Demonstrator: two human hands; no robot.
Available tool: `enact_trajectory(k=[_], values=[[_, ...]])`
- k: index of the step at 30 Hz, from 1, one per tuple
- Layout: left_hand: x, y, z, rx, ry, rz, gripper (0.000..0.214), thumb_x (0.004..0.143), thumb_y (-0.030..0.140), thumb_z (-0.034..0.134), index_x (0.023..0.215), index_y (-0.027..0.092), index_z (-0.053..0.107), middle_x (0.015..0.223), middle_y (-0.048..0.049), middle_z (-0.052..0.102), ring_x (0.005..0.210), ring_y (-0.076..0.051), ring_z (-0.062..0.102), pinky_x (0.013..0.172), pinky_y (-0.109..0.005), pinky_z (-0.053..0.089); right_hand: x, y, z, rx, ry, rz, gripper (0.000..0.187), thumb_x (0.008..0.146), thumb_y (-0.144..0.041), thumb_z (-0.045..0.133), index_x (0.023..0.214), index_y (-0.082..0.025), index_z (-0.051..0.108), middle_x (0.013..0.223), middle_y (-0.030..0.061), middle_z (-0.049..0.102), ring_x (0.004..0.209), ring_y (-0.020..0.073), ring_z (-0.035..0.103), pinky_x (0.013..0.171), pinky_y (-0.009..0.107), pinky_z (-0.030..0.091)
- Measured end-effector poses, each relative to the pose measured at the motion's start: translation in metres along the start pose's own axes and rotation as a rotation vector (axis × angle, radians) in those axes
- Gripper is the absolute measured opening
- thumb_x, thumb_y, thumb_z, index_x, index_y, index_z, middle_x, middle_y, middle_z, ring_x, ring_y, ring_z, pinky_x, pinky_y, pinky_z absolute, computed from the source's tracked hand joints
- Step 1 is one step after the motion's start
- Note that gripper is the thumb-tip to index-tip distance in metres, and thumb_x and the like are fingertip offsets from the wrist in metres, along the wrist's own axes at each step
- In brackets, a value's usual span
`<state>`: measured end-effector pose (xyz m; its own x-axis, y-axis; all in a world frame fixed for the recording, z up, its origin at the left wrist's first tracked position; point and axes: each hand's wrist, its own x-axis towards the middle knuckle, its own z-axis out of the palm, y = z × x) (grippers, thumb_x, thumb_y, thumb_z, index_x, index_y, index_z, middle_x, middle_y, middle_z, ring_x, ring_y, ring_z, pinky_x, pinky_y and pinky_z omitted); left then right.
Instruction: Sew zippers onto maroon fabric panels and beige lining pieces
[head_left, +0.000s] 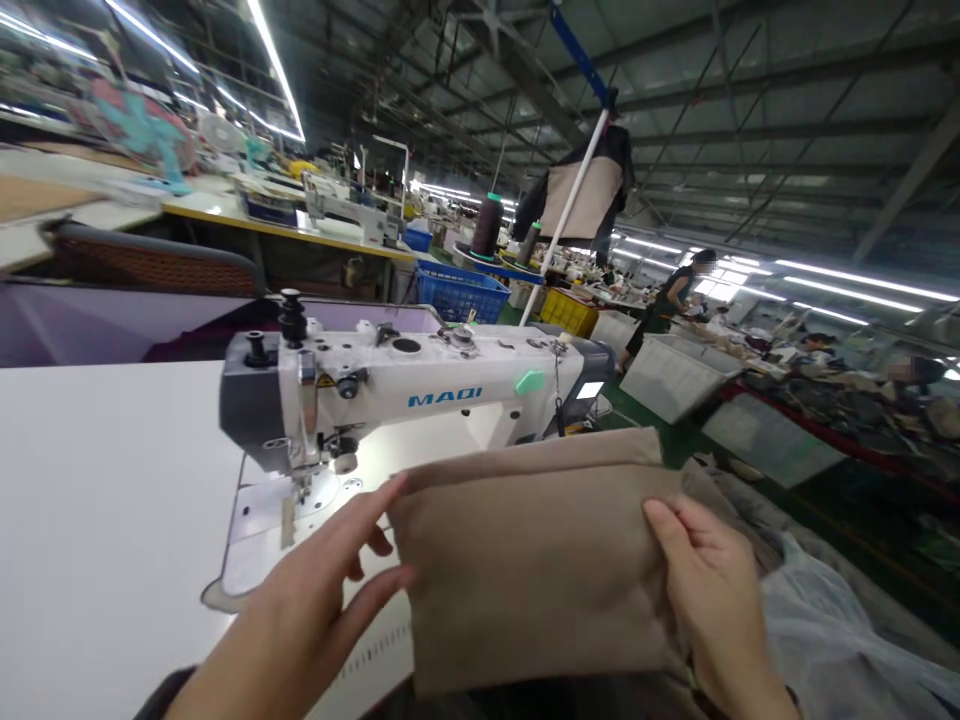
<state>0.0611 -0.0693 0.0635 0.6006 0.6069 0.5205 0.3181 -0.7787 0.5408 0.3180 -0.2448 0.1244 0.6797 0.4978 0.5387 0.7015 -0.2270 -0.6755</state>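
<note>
A brown piece of fabric (532, 580) hangs in front of me, its top edge folded over so that two layers show. My right hand (712, 570) pinches its right side, thumb on the near face and the other fingers partly hidden. At the left edge of the cloth, my left hand (330, 580) has its fingers apart, with fingertips and thumb touching or very near the edge. Just behind the fabric stands a white sewing machine (405, 375). Its needle and presser foot (301, 485) are beyond my left hand, and a small beige strip (288, 522) lies beside them.
The white table (112, 500) extends left. Clear plastic (832, 620) and more brown cloth (739, 510) lie at right. Behind the machine are a blue basket (463, 292), thread cones (489, 228) and a slanted white pole (574, 200). A person (667, 300) stands beyond white bins (671, 375).
</note>
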Motion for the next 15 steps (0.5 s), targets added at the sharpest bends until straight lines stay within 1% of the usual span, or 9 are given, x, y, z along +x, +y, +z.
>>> enact_trajectory(k=[2,3,6,8,11,13,15], values=[[0.009,0.0,0.005,-0.075,-0.033,-0.048,0.041,0.085,0.042,0.047,0.123,0.026,0.046,0.077,0.0007,0.066,0.056,-0.015,0.062,0.055,-0.021,0.051,-0.005,0.007,0.007,0.086,-0.088,0.054,0.034,0.074,-0.045,0.056,0.057,-0.017,0.056,0.054,-0.0006,0.051,0.053,0.0138,0.047,0.049,0.021,0.037],[0.011,0.001,0.008,-0.108,-0.05,-0.064,0.036,0.084,0.04,0.048,0.118,0.027,0.05,0.073,0.0021,0.066,0.057,-0.015,0.062,0.056,-0.021,0.051,-0.006,0.012,0.01,0.16,-0.131,0.099,0.034,0.074,-0.047,0.056,0.057,-0.017,0.058,0.054,0.0002,0.053,0.054,0.0147,0.049,0.051,0.022,0.039],[0.007,0.006,0.016,-0.2,-0.13,-0.063,0.025,0.082,0.033,0.05,0.106,0.028,0.057,0.081,0.0031,0.069,0.068,-0.016,0.065,0.064,-0.02,0.051,-0.007,0.028,0.015,0.408,-0.246,0.291,0.035,0.074,-0.051,0.057,0.064,-0.017,0.061,0.061,0.0026,0.059,0.061,0.0178,0.054,0.056,0.025,0.042],[0.003,0.011,0.019,-0.237,-0.176,-0.055,0.021,0.082,0.029,0.05,0.102,0.029,0.059,0.087,0.0035,0.069,0.076,-0.015,0.066,0.068,-0.018,0.05,-0.007,0.037,0.017,0.513,-0.302,0.408,0.036,0.07,-0.053,0.06,0.066,-0.017,0.062,0.063,0.0035,0.062,0.062,0.0187,0.055,0.058,0.027,0.044],[-0.003,0.013,0.022,-0.255,-0.229,-0.079,0.023,0.083,0.027,0.047,0.103,0.029,0.058,0.095,0.0033,0.068,0.085,-0.015,0.065,0.072,-0.017,0.049,-0.008,0.047,0.018,0.556,-0.391,0.508,0.038,0.065,-0.054,0.065,0.068,-0.016,0.062,0.066,0.004,0.063,0.06,0.0173,0.056,0.061,0.028,0.045],[-0.007,0.01,0.023,-0.266,-0.255,-0.1,0.026,0.084,0.029,0.046,0.108,0.03,0.057,0.096,0.003,0.068,0.086,-0.015,0.064,0.072,-0.017,0.05,-0.01,0.054,0.018,0.527,-0.412,0.539,0.041,0.064,-0.055,0.065,0.066,-0.015,0.061,0.06,0.0026,0.061,0.052,0.014,0.053,0.053,0.025,0.043],[-0.013,0.002,0.022,-0.281,-0.267,-0.12,0.03,0.084,0.033,0.046,0.113,0.031,0.055,0.098,0.0024,0.067,0.086,-0.016,0.064,0.071,-0.018,0.05,-0.011,0.064,0.019,0.478,-0.404,0.562,0.043,0.062,-0.057,0.065,0.062,-0.014,0.059,0.054,0.0009,0.057,0.045,0.0108,0.048,0.045,0.021,0.037]])
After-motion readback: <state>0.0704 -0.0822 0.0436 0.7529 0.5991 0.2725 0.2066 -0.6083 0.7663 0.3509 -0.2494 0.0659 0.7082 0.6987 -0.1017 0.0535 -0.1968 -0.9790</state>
